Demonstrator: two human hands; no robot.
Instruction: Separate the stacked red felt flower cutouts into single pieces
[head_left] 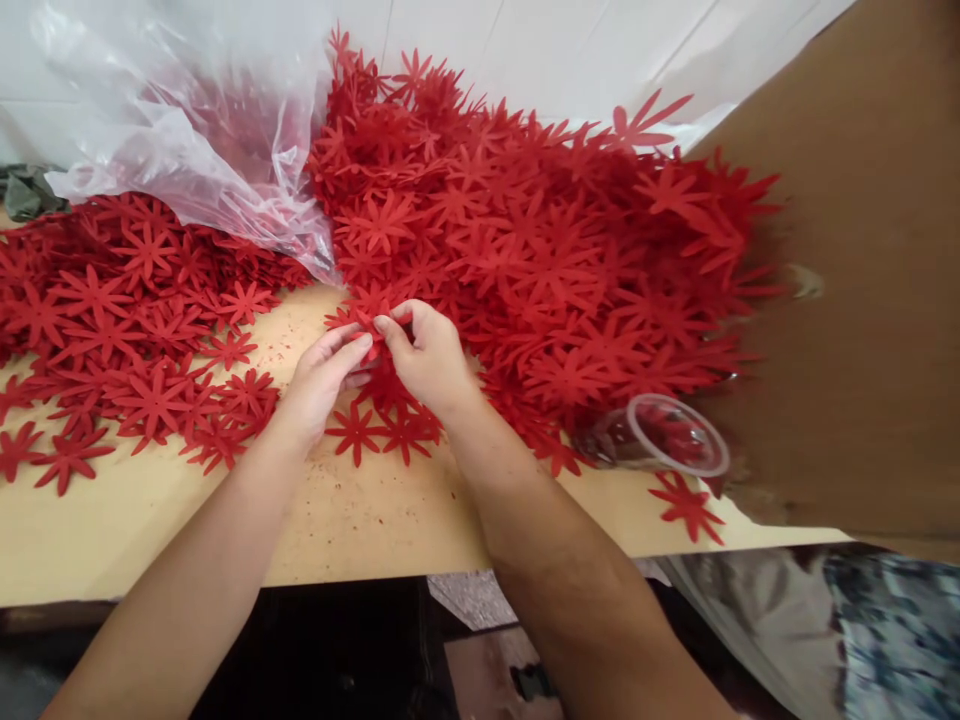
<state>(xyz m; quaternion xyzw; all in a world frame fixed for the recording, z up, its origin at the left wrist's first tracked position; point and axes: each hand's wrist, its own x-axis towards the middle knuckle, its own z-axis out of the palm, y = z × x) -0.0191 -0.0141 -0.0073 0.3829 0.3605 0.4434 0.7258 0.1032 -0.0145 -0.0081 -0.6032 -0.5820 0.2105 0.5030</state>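
Between my two hands is a red flower-shaped cutout [366,345], partly hidden by the fingers. My left hand [326,372] pinches it from the left, thumb on top. From the right, my right hand [426,352] grips its edge between thumb and forefinger. Both hands are just above the near edge of a big heap of red flower cutouts [517,240]. A few loose cutouts [355,432] lie on the table right below the hands. A second, lower pile of cutouts [112,320] spreads to the left of my left hand.
A clear plastic bag [217,150] leans at the back left between the piles. A transparent plastic cup [679,435] lies on its side at the right, near a single cutout [686,505]. A tall cardboard box [847,300] borders the right side of the yellowish table [360,520]. White wall behind.
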